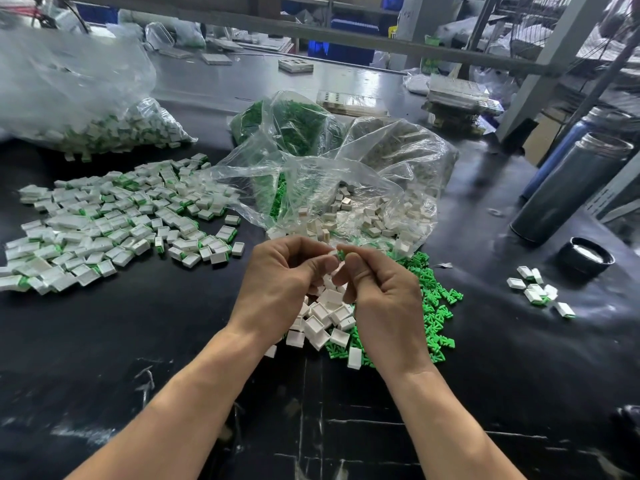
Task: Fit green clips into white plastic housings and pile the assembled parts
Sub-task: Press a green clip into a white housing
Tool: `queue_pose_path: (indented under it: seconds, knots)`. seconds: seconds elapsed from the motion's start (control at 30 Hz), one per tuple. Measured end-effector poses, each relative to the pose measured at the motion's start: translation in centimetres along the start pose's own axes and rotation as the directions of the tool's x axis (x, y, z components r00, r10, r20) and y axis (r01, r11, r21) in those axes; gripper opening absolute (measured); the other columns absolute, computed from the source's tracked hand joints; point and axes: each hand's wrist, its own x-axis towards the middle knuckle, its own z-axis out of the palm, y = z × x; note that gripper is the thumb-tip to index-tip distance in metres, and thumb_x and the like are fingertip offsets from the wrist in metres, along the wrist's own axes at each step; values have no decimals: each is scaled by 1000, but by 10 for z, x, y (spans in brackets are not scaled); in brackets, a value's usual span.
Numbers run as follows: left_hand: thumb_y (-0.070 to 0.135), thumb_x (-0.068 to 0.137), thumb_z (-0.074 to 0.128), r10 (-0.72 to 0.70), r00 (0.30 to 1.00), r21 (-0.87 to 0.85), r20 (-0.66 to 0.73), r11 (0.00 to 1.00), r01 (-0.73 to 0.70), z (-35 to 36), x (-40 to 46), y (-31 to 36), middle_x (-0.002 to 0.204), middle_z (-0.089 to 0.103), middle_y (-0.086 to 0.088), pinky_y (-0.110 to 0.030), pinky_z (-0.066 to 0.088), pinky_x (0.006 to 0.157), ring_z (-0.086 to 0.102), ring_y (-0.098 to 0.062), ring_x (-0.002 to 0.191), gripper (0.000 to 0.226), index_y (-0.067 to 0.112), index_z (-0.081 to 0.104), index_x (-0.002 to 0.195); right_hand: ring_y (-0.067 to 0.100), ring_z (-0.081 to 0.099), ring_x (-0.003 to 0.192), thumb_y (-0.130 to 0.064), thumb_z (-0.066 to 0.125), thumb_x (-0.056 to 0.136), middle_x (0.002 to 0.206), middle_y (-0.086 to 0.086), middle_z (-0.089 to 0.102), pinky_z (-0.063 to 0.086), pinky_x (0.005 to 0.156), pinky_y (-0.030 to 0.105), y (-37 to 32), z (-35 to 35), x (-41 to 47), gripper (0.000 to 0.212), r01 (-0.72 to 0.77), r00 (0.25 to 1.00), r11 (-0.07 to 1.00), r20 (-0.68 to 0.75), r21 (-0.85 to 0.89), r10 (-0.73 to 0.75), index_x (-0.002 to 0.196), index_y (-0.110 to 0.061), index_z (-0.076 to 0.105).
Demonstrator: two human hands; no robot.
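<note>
Both hands, left hand [280, 271] and right hand [377, 282], pinch a small green clip [340, 254] against a white housing [333, 252].

Glossy black table [485, 341], scuffed white in places; crinkled clear plastic bags [311, 174]; smooth white plastic housings [325, 320]; brushed metal flask [568, 188].

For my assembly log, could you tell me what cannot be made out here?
Head view only:
- Whether the green clip is seated in a housing: fingers of left hand and right hand cover it.
- Green-part bag contents: blurred by plastic.
- Thermos contents: hidden by its wall.
</note>
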Motion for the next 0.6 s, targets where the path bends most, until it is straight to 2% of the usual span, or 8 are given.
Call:
queue_pose_path:
  seconds: [0.13,0.2,0.33,0.5,0.6]
  knots:
    - [13,87,80,36,999,18,9,999,-36,0,0,0,76,75,3,-19,52,62,64,-7,66,7,20,76,87,7,55,58,-14,61,104,72,-3,70,43,52,20,-1,1,2,19,-87,996,995,-31,43,88,96,-24,75]
    - [17,87,81,52,999,23,2,998,-52,0,0,0,81,76,3,-18,52,65,67,-7,72,8,23,77,87,8,55,56,-16,64,103,71,-1,70,43,50,20,-3,-1,3,14,-114,992,990,-35,81,117,94,-19,74]
    - [22,86,81,68,998,-11,6,998,-68,0,-1,1,92,78,0,-32,58,83,73,-21,93,6,26,78,90,18,55,59,-26,57,106,79,8,73,42,45,29,-8,-2,2,27,-188,981,961,89,205,173,95,-7,74]
    - [29,82,82,62,998,-39,-4,997,-63,1,0,1,94,78,1,-22,54,74,72,-12,88,11,25,81,93,17,56,62,-25,57,104,83,7,72,43,45,29,-10,0,0,24,-189,979,949,129,251,160,99,-6,72]
    - [27,85,82,84,996,4,4,996,-84,0,0,-2,103,77,-2,-38,59,88,72,-20,100,10,27,82,95,18,56,62,-35,57,101,84,9,71,42,44,28,-11,-1,2,32,-210,974,936,148,283,174,98,-7,72]
